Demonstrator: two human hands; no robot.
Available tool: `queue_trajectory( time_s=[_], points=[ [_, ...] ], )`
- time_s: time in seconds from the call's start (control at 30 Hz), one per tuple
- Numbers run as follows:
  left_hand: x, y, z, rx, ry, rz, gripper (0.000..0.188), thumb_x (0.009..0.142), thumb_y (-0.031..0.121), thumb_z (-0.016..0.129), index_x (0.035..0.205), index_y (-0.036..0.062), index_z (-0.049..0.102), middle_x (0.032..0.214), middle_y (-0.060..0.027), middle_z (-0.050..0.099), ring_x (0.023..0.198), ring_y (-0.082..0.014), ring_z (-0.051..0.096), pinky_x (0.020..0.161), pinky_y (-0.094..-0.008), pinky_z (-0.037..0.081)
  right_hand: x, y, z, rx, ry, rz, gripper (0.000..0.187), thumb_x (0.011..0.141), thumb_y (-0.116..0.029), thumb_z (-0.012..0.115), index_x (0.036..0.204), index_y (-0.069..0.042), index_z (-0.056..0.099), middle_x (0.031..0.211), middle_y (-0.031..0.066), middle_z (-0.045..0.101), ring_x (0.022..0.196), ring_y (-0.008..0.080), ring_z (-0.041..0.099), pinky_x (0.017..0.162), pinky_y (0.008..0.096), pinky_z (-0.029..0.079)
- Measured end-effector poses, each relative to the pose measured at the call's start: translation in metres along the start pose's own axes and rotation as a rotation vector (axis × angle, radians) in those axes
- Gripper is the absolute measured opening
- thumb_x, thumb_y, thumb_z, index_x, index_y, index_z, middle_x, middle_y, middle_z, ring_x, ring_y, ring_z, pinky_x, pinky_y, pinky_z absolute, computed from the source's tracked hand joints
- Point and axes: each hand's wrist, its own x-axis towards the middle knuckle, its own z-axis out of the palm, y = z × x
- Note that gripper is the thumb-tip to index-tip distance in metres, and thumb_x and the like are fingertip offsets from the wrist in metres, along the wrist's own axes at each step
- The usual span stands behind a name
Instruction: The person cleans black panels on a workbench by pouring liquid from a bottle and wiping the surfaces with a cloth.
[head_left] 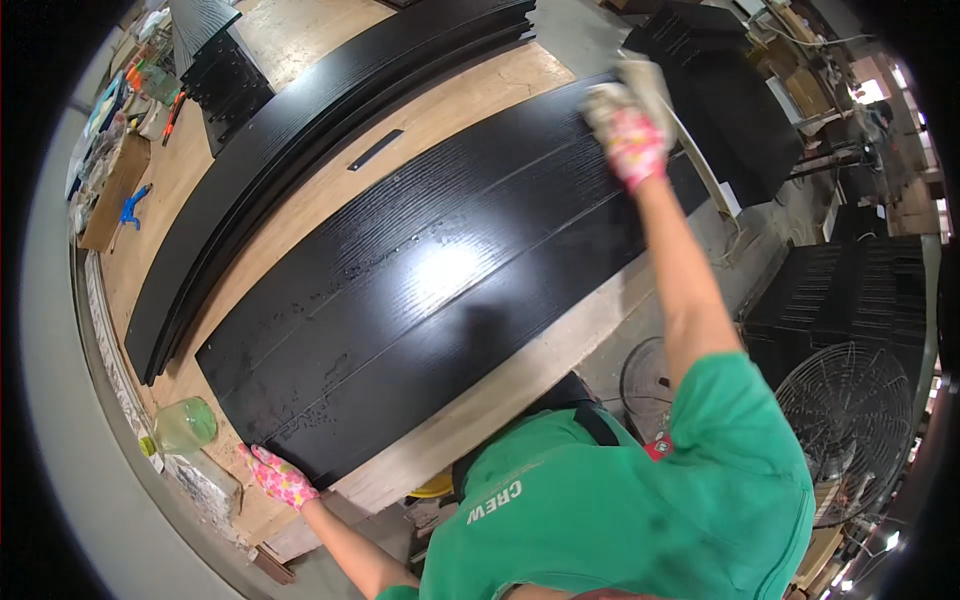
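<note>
A wide black wood-grain panel [420,290] with two lengthwise grooves lies flat on the wooden workbench. Water droplets dot its surface, mostly toward the left end. My right hand [636,148], in a pink patterned glove, presses a cream-coloured cloth [648,88] at the panel's far right end; motion blurs both. My left hand [278,477], gloved the same way, rests against the near left corner of the panel with its fingers stretched along the end edge. Close to that hand stands a clear bottle [187,426] of greenish liquid.
Long black boards [300,135] are stacked along the bench's far side, beside a small dark strip [376,150]. A blue tool [132,205] lies at the left. More black panels [715,100] stand beyond my right hand. A wire-caged fan [845,415] is at my right.
</note>
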Motion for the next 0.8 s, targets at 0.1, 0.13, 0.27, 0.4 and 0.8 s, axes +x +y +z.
queue_trajectory(
  time_s=[0.1, 0.13, 0.27, 0.4, 0.8],
  points=[
    [0.001, 0.001, 0.004, -0.065, 0.032, 0.046, 0.047, 0.1, 0.028, 0.033, 0.135, -0.0021, 0.04, 0.139, -0.0175, 0.042, 0.127, -0.0292, 0.041, 0.105, -0.0344, 0.031, 0.008, 0.03, -0.014, -1.092, 0.202, 0.234, 0.039, 0.093, -0.021, 0.035, 0.126, -0.004, 0.047, 0.117, 0.0095, 0.056, 0.105, 0.0189, 0.058, 0.089, 0.0295, 0.049],
    [0.004, 0.003, 0.009, -0.096, 0.019, 0.05, 0.045, 0.1, 0.026, 0.033, 0.135, -0.0022, 0.04, 0.139, -0.0171, 0.043, 0.127, -0.0285, 0.042, 0.106, -0.0335, 0.03, 0.011, 0.079, 0.017, -0.214, 0.549, -0.094, 0.031, 0.092, -0.025, 0.038, 0.116, -0.009, 0.052, 0.113, 0.0075, 0.057, 0.105, 0.0185, 0.057, 0.086, 0.0307, 0.049],
    [-0.003, -0.018, 0.002, 0.013, -0.005, -0.017, 0.05, 0.101, 0.031, 0.028, 0.139, 0.0, 0.034, 0.141, -0.0142, 0.041, 0.128, -0.0258, 0.041, 0.105, -0.031, 0.03, -0.133, -0.117, 0.154, -0.611, 0.074, -0.442, 0.026, 0.085, -0.022, 0.048, 0.106, -0.009, 0.057, 0.12, 0.0142, 0.054, 0.114, 0.0291, 0.05, 0.095, 0.0402, 0.041],
    [0.003, -0.018, 0.007, -0.043, -0.02, 0.024, 0.05, 0.101, 0.032, 0.027, 0.141, 0.0028, 0.031, 0.141, -0.0156, 0.04, 0.126, -0.0283, 0.043, 0.104, -0.0329, 0.032, -0.169, -0.176, 0.17, -0.069, -0.225, -0.626, 0.041, 0.084, -0.016, 0.043, 0.124, -0.008, 0.05, 0.127, 0.0209, 0.048, 0.119, 0.0358, 0.045, 0.105, 0.0469, 0.031],
    [0.0, 0.0, -0.004, -0.032, -0.02, 0.004, 0.051, 0.1, 0.032, 0.031, 0.138, -0.0018, 0.036, 0.137, -0.0214, 0.042, 0.123, -0.0337, 0.045, 0.102, -0.035, 0.034, -0.13, 0.02, 0.007, -0.536, 0.305, -0.249, 0.036, 0.083, -0.014, 0.05, 0.116, 0.001, 0.054, 0.11, 0.0233, 0.056, 0.103, 0.0409, 0.052, 0.093, 0.0464, 0.04]
  ],
)
